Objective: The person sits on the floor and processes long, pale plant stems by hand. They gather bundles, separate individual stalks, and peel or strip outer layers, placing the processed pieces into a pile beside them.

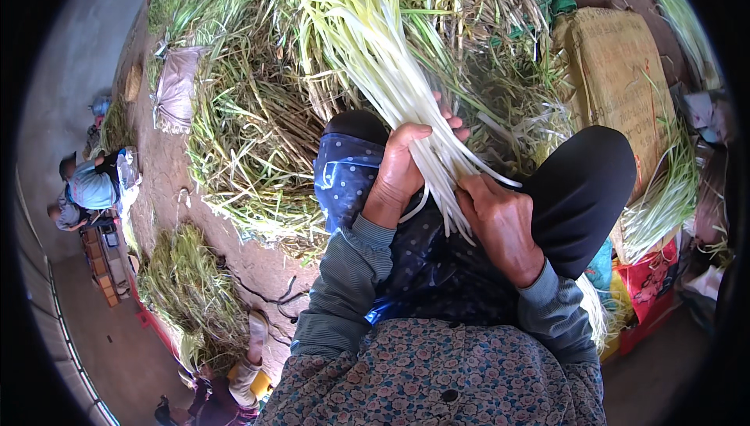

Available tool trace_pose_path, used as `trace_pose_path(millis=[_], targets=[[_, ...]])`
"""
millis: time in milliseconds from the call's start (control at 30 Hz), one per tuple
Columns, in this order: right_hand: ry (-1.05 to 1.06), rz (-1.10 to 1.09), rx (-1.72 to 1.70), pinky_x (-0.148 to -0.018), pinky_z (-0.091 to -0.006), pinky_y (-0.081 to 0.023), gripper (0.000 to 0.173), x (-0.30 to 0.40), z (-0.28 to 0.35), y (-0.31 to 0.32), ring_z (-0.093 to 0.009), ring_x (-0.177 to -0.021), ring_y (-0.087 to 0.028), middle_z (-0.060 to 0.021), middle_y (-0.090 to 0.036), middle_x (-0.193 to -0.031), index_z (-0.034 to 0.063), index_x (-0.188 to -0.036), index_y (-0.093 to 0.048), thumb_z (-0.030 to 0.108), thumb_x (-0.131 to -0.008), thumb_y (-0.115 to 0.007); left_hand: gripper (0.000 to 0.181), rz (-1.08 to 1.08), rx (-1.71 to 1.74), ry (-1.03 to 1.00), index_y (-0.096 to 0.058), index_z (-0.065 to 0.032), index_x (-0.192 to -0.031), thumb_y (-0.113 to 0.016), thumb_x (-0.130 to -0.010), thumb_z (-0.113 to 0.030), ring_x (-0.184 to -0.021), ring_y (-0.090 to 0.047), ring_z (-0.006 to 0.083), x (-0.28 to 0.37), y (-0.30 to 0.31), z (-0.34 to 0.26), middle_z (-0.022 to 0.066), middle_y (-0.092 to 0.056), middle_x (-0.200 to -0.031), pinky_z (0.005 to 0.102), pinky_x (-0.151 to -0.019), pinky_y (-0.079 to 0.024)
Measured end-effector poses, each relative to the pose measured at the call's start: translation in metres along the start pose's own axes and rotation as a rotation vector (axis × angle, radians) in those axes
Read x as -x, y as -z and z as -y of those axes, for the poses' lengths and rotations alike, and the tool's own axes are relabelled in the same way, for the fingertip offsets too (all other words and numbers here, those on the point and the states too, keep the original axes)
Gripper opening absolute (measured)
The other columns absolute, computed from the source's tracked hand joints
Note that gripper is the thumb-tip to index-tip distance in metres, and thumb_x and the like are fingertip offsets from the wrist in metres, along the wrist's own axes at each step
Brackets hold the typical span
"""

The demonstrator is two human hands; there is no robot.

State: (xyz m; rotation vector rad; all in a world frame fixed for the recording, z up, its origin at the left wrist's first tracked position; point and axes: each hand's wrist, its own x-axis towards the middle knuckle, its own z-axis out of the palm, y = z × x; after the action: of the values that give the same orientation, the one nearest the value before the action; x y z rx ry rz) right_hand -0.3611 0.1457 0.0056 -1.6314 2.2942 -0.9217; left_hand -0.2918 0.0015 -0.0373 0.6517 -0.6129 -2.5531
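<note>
A thick bunch of pale leafy stalks [381,62], like blanched garlic chives, slants across my lap, white ends towards me and yellow-green tips away. My left hand [401,156] is wrapped around it near the white ends, thumb on top and fingertips showing on the far side. At the lower ends, my right hand [498,221] has its fingers curled against the stalks, pinching some of them. A few stems stick out loosely past both hands. Beneath lies a dark blue polka-dot plastic apron [348,171] over my knees.
A heap of untrimmed stalks and dry leaves [258,115] spreads ahead and left. On the right, trimmed stalks [662,203] lie by a tan printed sack [621,74]. Other people [94,185] sit at far left; another [228,396] is at lower left beside a stalk pile [190,291].
</note>
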Motion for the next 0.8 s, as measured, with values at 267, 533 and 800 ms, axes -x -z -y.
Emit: trace_pose_path(millis=[267,533,800], targets=[[0.025,-0.061,0.037,-0.043,-0.0308,-0.043,0.008,-0.001,-0.001,-0.006,-0.020,-0.051,-0.055,-0.0054,-0.049,-0.060,0.0066,-0.073,-0.051,0.006,-0.071,-0.058,0.057,-0.021,0.019,-0.022,-0.038,-0.0002,-0.121,-0.051,-0.066,-0.010,-0.093,-0.055,0.0277,-0.002,0.004,0.002,0.0125,-0.053,-0.096,0.0442,-0.089,-0.043],[-0.188,0.070,-0.216,-0.048,-0.0355,-0.044,0.011,-0.008,-0.007,-0.008,-0.029,-0.056,-0.057,-0.0111,-0.057,-0.064,0.0037,-0.073,-0.051,0.007,-0.068,-0.060,0.054,-0.020,-0.043,-0.015,-0.039,-0.0017,-0.119,-0.051,-0.067,-0.011,-0.094,-0.053,0.0233,-0.001,0.003,0.001,0.0085,-0.050,-0.095,0.0432,-0.090,-0.042],[-0.527,0.337,-0.886,-0.042,-0.0242,-0.041,0.009,-0.015,-0.024,-0.006,-0.007,-0.049,-0.050,-0.0022,-0.051,-0.055,-0.0003,-0.073,-0.053,0.007,-0.071,-0.059,0.052,0.007,-0.054,-0.038,-0.040,-0.0011,-0.119,-0.052,-0.068,-0.008,-0.089,-0.054,0.0232,-0.001,0.007,0.001,0.0087,-0.050,-0.094,0.0427,-0.086,-0.044]])
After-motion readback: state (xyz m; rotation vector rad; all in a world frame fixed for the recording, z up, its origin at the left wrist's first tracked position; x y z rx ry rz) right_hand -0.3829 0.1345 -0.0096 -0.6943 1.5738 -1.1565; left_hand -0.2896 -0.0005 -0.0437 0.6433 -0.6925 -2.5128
